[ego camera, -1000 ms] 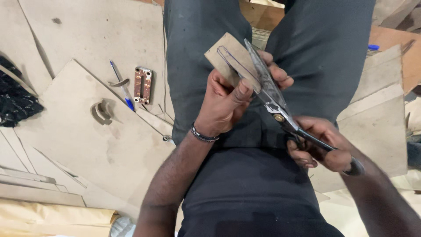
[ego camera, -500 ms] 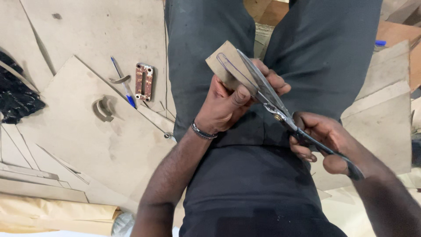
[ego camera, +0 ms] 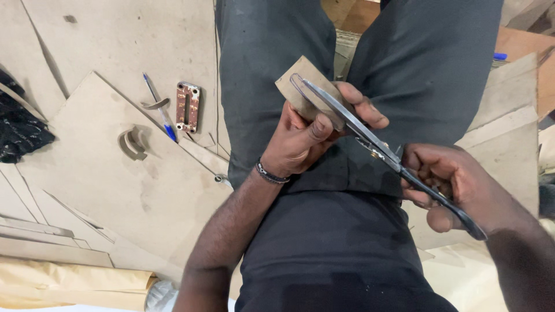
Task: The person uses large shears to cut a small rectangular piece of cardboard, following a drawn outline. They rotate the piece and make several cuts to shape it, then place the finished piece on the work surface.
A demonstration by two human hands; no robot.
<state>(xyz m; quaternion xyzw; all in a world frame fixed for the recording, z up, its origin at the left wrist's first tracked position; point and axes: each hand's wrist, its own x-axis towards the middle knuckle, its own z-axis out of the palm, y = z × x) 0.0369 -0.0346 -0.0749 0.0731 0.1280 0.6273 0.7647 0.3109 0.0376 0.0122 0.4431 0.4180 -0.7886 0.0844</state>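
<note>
— What moved?
— Your right hand (ego camera: pixel 457 188) slid outward with the shears (ego camera: pixel 370 138).
— Fingers?
— Both closed: left hand (ego camera: pixel 309 141) pinches the card (ego camera: pixel 300 86) over your lap, blades along its edge.

Open board (ego camera: pixel 115 190) lies left of the hands, blocked only by a pen (ego camera: pixel 161 112), a small plate (ego camera: pixel 188 107) and a curved offcut (ego camera: pixel 134 144).
</note>
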